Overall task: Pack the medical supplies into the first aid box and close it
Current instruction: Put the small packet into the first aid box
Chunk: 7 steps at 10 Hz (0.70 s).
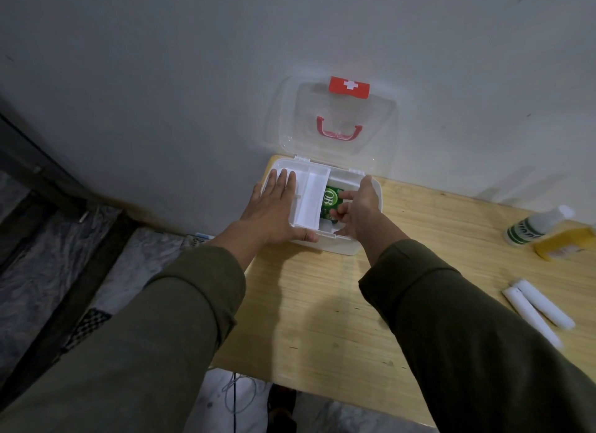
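Observation:
The white first aid box [351,247] stands open on the wooden table against the wall, its clear lid [332,122] with a red handle and red cross latch leaning back. A white inner tray [311,200] covers the box's left half. My left hand [274,206] lies flat on that tray, fingers spread. My right hand [358,206] reaches into the box's right half with its fingers around a green packet [332,197]. Two white rolls [535,306], a white bottle with a green label [537,225] and a yellow box [562,247] lie on the table to the right.
The table [322,319] ends just left of the box and drops to a patterned floor [48,255]. A grey wall stands directly behind the box. Cables hang below the table's near edge.

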### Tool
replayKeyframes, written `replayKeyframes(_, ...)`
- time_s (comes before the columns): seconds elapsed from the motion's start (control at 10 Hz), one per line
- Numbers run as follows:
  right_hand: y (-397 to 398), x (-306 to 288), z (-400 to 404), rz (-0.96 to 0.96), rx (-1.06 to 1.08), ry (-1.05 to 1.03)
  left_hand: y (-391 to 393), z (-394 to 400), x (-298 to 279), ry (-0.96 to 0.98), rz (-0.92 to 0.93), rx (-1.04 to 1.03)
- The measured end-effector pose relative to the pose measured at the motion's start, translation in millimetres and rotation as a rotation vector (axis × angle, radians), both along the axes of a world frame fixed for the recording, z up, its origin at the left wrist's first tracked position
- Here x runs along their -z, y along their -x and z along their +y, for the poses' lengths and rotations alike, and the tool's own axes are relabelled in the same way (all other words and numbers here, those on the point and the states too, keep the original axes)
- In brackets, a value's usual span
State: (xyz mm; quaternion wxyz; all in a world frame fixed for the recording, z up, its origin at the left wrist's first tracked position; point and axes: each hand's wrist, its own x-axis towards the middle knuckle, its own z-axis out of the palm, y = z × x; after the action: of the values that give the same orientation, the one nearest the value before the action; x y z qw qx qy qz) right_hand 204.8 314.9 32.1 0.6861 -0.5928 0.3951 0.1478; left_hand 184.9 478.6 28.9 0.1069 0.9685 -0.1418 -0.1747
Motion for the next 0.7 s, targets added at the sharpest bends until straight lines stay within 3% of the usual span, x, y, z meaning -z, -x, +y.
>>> replayKeyframes(0.2, -5, 7, 5, -0.008, 0.015, -0.054, 0, 0, 1, 0.001, -0.008, 0.0)
replayKeyframes(0.3, -4, 1, 3, -0.02, -0.1, -0.018, 0, 0, -1, 0.004, 0.001, 0.004)
replayKeyframes(0.5, 6, -49, -2, -0.111, -0.47, 0.299, 0, 1, -12, 0.028, -0.03, -0.032)
replayKeyframes(0.6, 7, -72, -17, -0.258, -0.503, 0.451, -1, -6, -25, 0.085, -0.123, -0.026)
replayKeyframes(0.7, 19, -90, -46, -0.413, -0.556, 0.751, -4, -26, -42, 0.176, -0.171, 0.023)
